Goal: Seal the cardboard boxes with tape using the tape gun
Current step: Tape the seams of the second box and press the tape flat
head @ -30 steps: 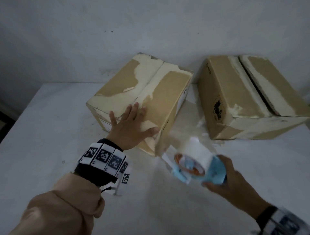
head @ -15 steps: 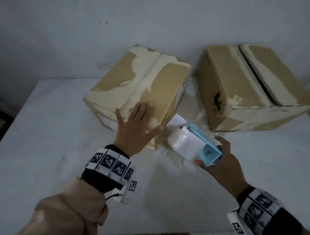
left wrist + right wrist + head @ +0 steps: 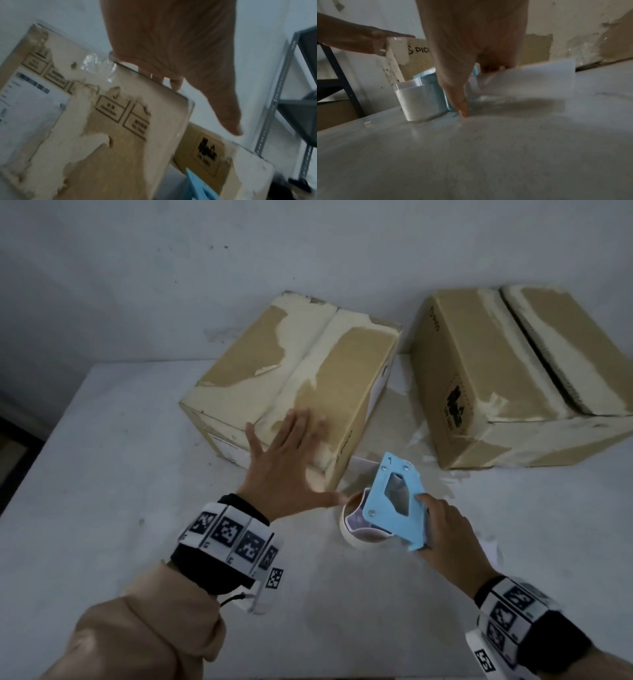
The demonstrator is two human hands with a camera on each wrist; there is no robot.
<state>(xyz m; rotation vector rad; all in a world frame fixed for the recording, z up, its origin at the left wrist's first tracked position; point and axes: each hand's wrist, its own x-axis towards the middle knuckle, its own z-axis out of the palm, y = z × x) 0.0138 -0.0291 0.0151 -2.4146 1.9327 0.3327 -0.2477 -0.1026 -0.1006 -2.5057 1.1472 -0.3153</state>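
Both cardboard boxes, the nearer box and the farther box, are matt brown with rough, pale torn patches. The tape gun looks like smooth blue plastic, its tape roll glossy. The bench seems smooth, faintly sheened.

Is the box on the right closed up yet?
Not fully. The right box has its top flaps folded down, but a dark gap runs between them with no tape across it.

Lying open across the near desk and its left side. Narrowing at centre: gap between left box and right box partly filled by tape gun, right hand, left hand thumb. Closing off far side: wall.
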